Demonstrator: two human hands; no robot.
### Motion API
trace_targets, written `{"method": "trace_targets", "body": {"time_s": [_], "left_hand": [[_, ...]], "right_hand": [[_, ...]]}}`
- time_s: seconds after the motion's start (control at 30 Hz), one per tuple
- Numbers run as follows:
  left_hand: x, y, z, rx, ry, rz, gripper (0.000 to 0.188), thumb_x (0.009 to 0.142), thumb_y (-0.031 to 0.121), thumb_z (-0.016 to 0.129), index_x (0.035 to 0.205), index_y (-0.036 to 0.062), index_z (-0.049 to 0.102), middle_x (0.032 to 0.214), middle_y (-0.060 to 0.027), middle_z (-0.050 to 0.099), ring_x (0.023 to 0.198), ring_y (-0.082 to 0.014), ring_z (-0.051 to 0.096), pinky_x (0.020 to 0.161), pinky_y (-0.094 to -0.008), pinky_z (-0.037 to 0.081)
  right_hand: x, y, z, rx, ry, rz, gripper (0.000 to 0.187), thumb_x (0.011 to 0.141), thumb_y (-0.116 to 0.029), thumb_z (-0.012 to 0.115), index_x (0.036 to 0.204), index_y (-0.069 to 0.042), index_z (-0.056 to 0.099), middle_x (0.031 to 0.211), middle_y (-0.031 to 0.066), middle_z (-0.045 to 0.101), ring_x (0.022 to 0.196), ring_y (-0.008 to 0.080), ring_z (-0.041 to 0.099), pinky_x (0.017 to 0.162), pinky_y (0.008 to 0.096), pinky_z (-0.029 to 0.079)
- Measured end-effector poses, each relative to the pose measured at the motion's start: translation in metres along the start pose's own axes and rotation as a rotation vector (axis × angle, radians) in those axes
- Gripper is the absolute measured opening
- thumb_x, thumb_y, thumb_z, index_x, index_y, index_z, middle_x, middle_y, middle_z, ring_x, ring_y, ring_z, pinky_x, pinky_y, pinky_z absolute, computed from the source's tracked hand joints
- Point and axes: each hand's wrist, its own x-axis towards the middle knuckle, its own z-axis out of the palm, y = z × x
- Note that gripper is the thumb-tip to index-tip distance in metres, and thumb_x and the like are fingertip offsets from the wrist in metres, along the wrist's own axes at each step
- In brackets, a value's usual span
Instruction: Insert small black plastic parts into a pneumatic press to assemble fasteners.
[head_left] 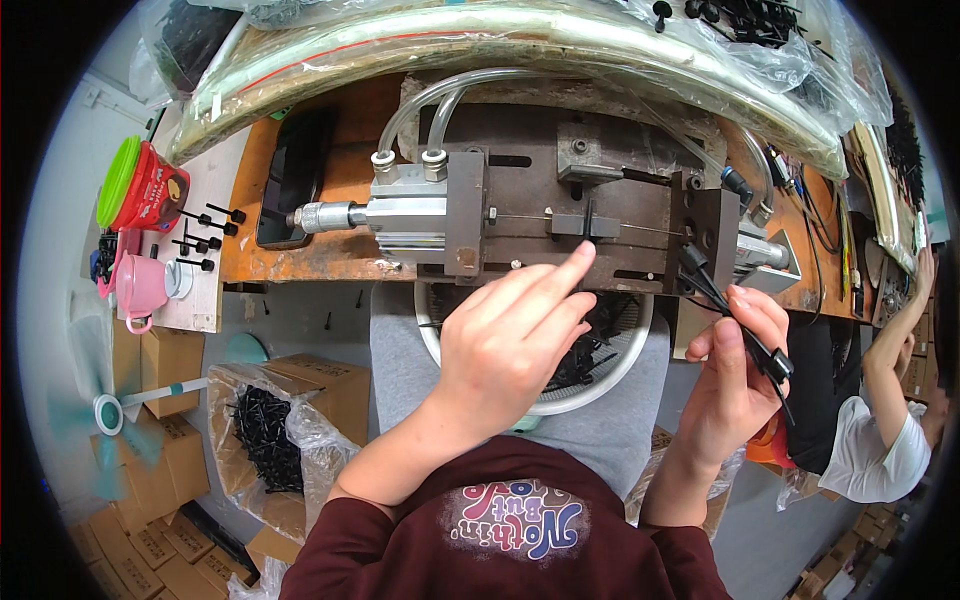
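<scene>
My left hand (505,335) reaches over the front edge of a dark metal fixture (520,215), its index finger stretched out. That fingertip is at the near end of a thin black plastic part (589,215), which lies across a small grey block (568,225); I cannot tell whether they touch. Near the fixture's right end, my right hand (735,385) is closed on several black plastic pins (738,322) with thick heads, pinched between thumb and fingers. Below the left hand, a white-rimmed basket (640,350) of similar black pieces sits on my lap.
Air cylinders (408,215) with clear hoses (440,88) flank the fixture. A phone (292,180), a red tub (160,190) and a pink cup (140,285) stand to the left. An open carton (320,385) holds black parts. Another person (880,440) works at right.
</scene>
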Motion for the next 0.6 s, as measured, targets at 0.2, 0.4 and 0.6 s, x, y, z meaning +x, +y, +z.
{"method": "trace_targets", "body": {"time_s": [0.2,0.4,0.6], "left_hand": [[0.010,0.002,0.002,0.185,-0.079,0.025,0.023,0.069,0.013,0.079,0.090,0.0053,0.072,0.119,-0.0087,0.069,0.069,-0.0168,0.066,0.063,-0.0279,0.051],[0.014,0.003,-0.001,0.184,-0.108,0.007,0.023,0.070,0.014,0.080,0.090,0.0062,0.072,0.120,-0.0073,0.069,0.067,-0.0151,0.066,0.061,-0.0267,0.050],[0.015,0.007,-0.014,-0.216,-0.128,-0.121,0.034,0.067,0.015,0.085,0.098,0.0051,0.074,0.109,-0.0099,0.072,0.066,-0.0138,0.067,0.059,-0.0250,0.052]], "right_hand": [[-0.005,0.002,-0.001,-0.241,-0.049,-0.176,0.018,0.083,0.009,0.068,0.100,0.004,0.067,0.111,0.0182,0.061,0.074,0.0189,0.067,0.063,0.0265,0.058],[-0.012,-0.002,0.001,-0.694,-0.068,-0.474,0.026,0.076,0.002,0.080,0.099,-0.006,0.075,0.106,0.0104,0.064,0.090,0.0208,0.066,0.075,0.0282,0.057],[-0.010,0.001,0.000,-0.857,-0.136,-0.657,0.030,0.076,0.005,0.072,0.106,-0.001,0.074,0.111,0.0144,0.064,0.085,0.0232,0.067,0.071,0.0306,0.056]]}}
